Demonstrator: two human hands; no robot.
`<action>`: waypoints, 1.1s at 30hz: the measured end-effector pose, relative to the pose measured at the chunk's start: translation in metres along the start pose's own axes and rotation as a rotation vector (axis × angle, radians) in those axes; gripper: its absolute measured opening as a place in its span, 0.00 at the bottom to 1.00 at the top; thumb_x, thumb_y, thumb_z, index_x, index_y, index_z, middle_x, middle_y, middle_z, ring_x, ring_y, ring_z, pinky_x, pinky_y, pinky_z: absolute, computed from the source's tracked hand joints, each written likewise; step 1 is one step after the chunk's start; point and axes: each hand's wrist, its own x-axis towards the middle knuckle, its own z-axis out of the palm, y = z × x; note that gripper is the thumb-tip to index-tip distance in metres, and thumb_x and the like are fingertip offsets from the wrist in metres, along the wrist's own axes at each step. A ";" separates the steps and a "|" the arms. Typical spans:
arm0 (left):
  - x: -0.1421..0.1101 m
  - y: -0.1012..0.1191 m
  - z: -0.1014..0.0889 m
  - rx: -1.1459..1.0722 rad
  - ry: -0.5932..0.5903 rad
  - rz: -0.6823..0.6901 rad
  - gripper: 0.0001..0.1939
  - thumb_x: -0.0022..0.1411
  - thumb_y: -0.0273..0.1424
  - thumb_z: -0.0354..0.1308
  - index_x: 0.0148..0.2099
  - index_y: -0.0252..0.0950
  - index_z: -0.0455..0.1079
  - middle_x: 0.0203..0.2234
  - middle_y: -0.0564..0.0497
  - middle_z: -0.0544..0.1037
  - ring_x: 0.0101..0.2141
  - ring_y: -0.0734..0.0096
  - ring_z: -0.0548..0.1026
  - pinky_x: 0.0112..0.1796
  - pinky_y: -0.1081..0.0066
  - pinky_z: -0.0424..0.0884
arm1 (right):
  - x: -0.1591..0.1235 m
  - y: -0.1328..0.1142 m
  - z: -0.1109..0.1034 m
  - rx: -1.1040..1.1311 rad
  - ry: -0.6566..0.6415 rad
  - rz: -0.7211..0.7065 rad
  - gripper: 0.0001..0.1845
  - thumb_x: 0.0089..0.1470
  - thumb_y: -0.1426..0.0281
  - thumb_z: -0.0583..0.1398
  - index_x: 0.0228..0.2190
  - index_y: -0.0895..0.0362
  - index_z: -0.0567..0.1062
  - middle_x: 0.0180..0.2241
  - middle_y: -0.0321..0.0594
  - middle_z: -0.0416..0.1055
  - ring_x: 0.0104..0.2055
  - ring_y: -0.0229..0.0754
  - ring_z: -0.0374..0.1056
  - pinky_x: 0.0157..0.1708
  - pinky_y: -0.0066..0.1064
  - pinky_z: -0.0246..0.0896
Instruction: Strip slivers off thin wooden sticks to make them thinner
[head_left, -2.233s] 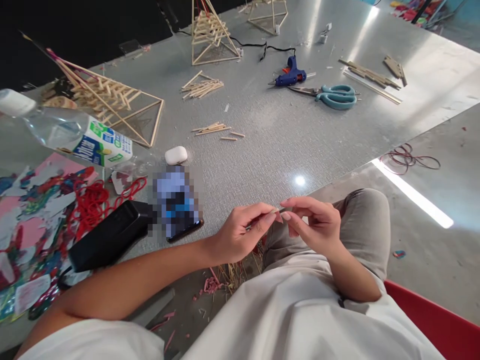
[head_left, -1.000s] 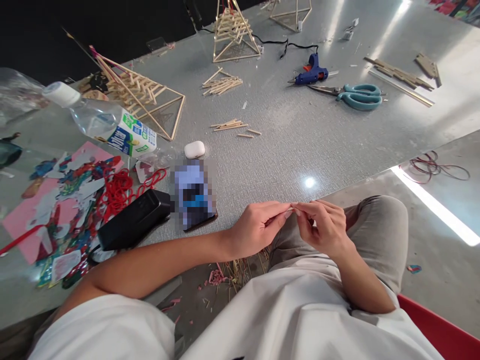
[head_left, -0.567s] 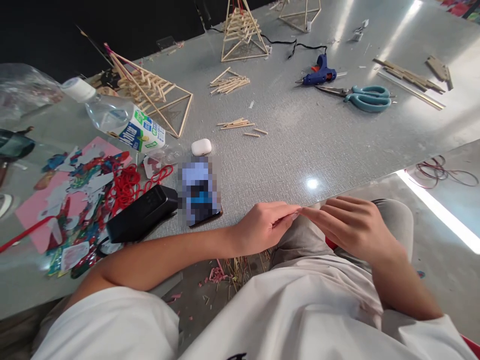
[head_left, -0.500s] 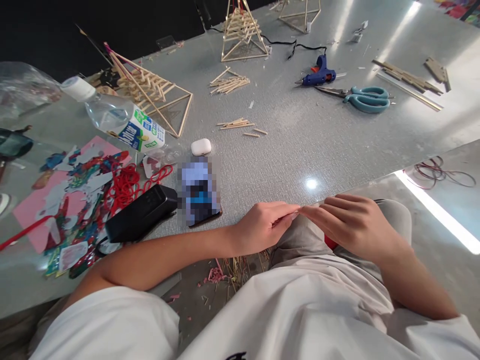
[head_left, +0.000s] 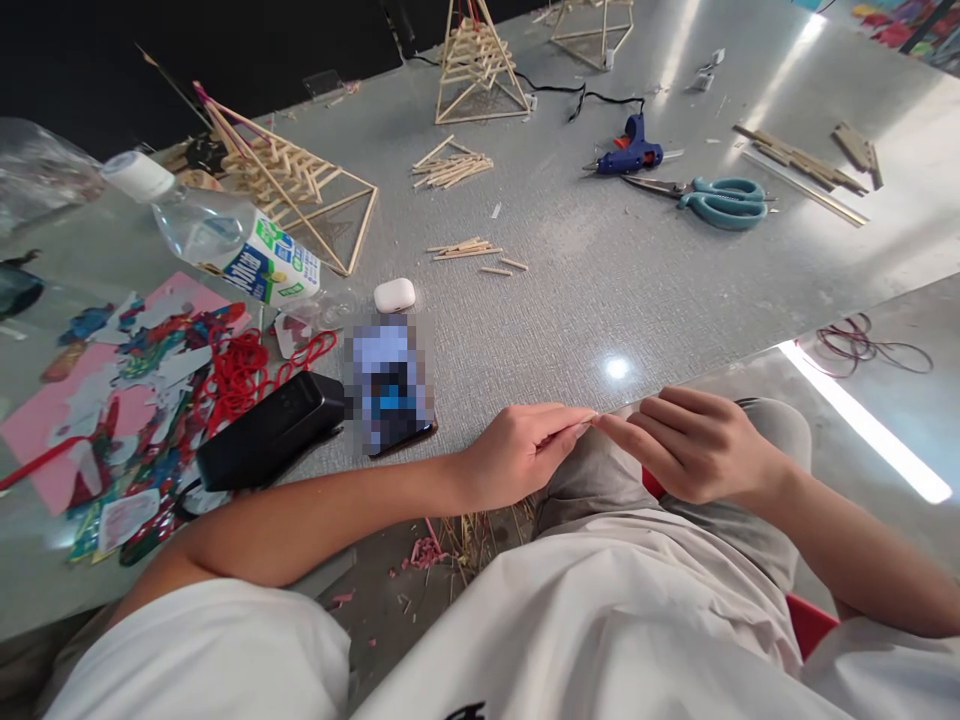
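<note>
My left hand [head_left: 514,455] is closed in a pinch, thumb pressed against the fingers, over my lap at the table's front edge. My right hand [head_left: 691,445] meets it fingertip to fingertip, its fingers curled. Something small and pale shows where the tips meet, too tiny to name. Nearest to my left hand lies a phone [head_left: 390,395] with a blurred screen, and a white earbud case [head_left: 395,295] sits just beyond it. Farther up the table are a small bundle of thin wooden sticks [head_left: 465,248] and a larger pile of sticks [head_left: 454,168].
At left stand a plastic bottle [head_left: 262,255], a black box-shaped device [head_left: 270,430], red cord [head_left: 236,370] and coloured scraps. Stick pyramids [head_left: 480,70] are at the back. A blue glue gun [head_left: 630,150], teal-handled scissors [head_left: 727,203] and wooden strips [head_left: 799,158] lie right.
The view has shifted slightly, so the table things appear a little farther left. My right forearm has swung outward to the right; the fingertips of both hands stay together.
</note>
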 end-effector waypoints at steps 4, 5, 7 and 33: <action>-0.001 0.000 0.000 0.024 -0.009 0.009 0.18 0.84 0.30 0.50 0.60 0.29 0.80 0.43 0.40 0.88 0.45 0.64 0.86 0.47 0.68 0.81 | 0.003 -0.002 -0.002 0.012 -0.028 0.033 0.12 0.69 0.84 0.57 0.46 0.59 0.77 0.22 0.30 0.66 0.25 0.38 0.58 0.26 0.34 0.55; -0.001 0.000 0.000 0.029 -0.012 0.008 0.17 0.84 0.30 0.50 0.58 0.29 0.80 0.43 0.40 0.88 0.44 0.65 0.86 0.46 0.68 0.81 | 0.003 -0.003 -0.002 0.015 -0.029 0.047 0.12 0.69 0.84 0.57 0.46 0.60 0.77 0.22 0.30 0.65 0.25 0.38 0.58 0.26 0.33 0.55; 0.000 0.000 0.000 0.028 -0.026 -0.002 0.17 0.84 0.31 0.50 0.54 0.30 0.80 0.43 0.41 0.88 0.44 0.65 0.85 0.47 0.68 0.80 | 0.005 -0.004 -0.002 0.015 -0.027 0.073 0.12 0.70 0.84 0.56 0.46 0.62 0.77 0.21 0.31 0.65 0.25 0.38 0.57 0.25 0.33 0.56; 0.000 0.006 -0.003 -0.148 -0.024 -0.169 0.24 0.84 0.39 0.50 0.62 0.27 0.79 0.28 0.51 0.78 0.27 0.74 0.70 0.31 0.73 0.69 | -0.023 0.008 0.041 0.132 0.296 0.133 0.16 0.68 0.75 0.68 0.55 0.58 0.78 0.21 0.26 0.67 0.22 0.34 0.57 0.23 0.32 0.51</action>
